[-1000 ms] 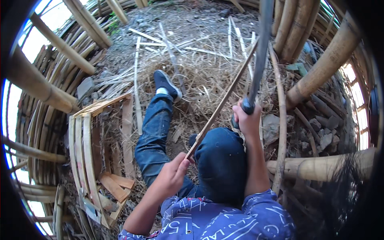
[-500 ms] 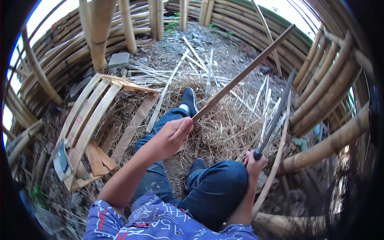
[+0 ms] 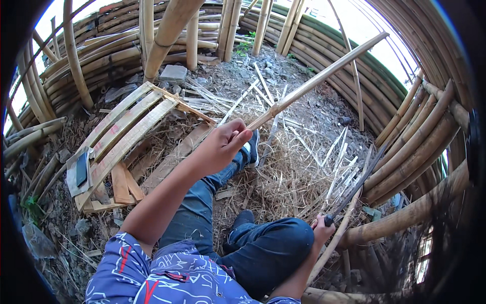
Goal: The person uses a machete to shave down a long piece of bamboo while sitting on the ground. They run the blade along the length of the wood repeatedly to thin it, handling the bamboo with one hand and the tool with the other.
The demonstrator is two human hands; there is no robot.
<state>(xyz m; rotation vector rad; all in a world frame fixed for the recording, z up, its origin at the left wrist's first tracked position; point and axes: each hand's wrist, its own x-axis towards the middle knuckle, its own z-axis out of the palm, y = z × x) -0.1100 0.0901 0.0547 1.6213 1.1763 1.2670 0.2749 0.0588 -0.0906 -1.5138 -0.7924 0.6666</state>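
On the littered ground before a seated person, framed by bamboo walls:

Item: left hand [image 3: 226, 143], 1, fingers curled tight around the near end of the bamboo strip.
Item: bamboo strip [image 3: 324, 82], 1, long, pale brown, with a node close to the grip; slants up and away to the right, its far end raised, seen against the bamboo wall [image 3: 334, 73].
Item: right hand [image 3: 322, 230], 1, low beside the bent right knee [image 3: 296, 235]; fingers closed on the dark handle of the machete.
Item: machete [image 3: 349, 196], 1, dark blade angled up and right; crosses a slender pole [image 3: 331, 247] in view, contact between the 2 not determinable.
Item: shavings [image 3: 283, 177], heaped, curled, straw-coloured, ahead of the bent leg.
Item: split strips [image 3: 243, 101], several, pale, scattered beyond the shavings.
Item: slatted wooden frame [image 3: 126, 135], 1, 3 pale slats uppermost, tilted, left of the outstretched leg.
Item: dark rectangular object [image 3: 81, 169], 1, on a pale sheet at the frame's near end.
Item: grey block [image 3: 173, 73], 1, behind the frame.
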